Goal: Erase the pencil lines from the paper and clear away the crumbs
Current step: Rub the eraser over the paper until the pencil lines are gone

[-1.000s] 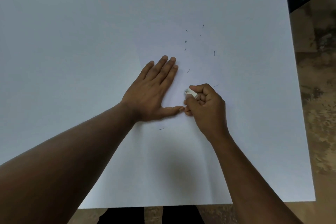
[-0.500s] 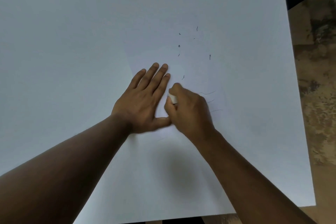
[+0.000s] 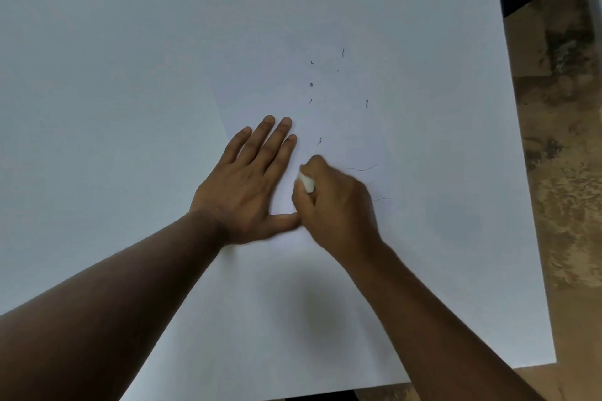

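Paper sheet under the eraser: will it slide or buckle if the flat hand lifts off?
Probably both. The paper looks thin, lying loose on a smooth white table, and the left hand presses it flat while the right hand rubs the eraser alongside.

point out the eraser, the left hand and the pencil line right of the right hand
eraser [image 3: 305, 182], head view, white end showing between the fingers
left hand [image 3: 242, 187], head view, back of the hand
pencil line [image 3: 365, 169], head view, middle of the curved stroke
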`<state>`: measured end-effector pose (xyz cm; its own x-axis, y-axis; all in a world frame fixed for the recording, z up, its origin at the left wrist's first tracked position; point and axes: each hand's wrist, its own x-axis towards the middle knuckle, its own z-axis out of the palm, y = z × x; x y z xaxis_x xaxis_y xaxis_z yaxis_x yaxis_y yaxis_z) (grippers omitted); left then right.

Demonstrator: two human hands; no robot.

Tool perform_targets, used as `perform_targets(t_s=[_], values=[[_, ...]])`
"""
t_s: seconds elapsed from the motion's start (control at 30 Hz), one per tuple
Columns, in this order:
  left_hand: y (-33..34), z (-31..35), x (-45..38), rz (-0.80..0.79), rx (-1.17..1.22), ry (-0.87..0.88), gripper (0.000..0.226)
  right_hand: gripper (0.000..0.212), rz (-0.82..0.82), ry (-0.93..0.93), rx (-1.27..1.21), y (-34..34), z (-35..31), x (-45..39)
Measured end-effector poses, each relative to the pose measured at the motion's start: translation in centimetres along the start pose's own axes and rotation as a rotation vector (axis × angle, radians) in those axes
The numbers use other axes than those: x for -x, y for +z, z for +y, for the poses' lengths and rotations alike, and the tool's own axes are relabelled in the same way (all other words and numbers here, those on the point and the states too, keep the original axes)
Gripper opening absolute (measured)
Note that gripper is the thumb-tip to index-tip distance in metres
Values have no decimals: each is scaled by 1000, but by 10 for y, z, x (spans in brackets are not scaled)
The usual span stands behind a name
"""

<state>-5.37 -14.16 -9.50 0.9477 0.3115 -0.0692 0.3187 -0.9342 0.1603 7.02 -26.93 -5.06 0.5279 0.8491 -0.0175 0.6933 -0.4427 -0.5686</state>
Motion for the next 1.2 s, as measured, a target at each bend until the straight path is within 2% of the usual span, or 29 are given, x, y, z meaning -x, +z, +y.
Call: perform_targets(t_s=[0.07,0.2,0.27,0.37,0.53,0.67,0.87,1.0,1.2], values=[[1,1,1,6,3,-2,108,13,4,-23,89,-3,6,-2],[0,3,0,13,21,-14,109,9,146,95,97,-36,54,-27],[-1,3,0,12,21,-15,110,11,117,121,90,-48,69,-34],[-1,2,1,14,20,-16,110,9,69,176,-50,-52,75,-35],[-1,2,1,7,26,-11,109,12,138,229,-280,-32,47,-1],[-3,0,0,-19,32,21,103,19,91,206,-341,-10,17,26],[-5,-1,1,-55,39,30,111,16,174,131,-267,-3,12,33],[-4,0,1,-50,37,36,117,15,93,48,-191,2,3,34],[0,-4,0,-31,20,71,111,19,-33,-91,-50,11,-8,28]])
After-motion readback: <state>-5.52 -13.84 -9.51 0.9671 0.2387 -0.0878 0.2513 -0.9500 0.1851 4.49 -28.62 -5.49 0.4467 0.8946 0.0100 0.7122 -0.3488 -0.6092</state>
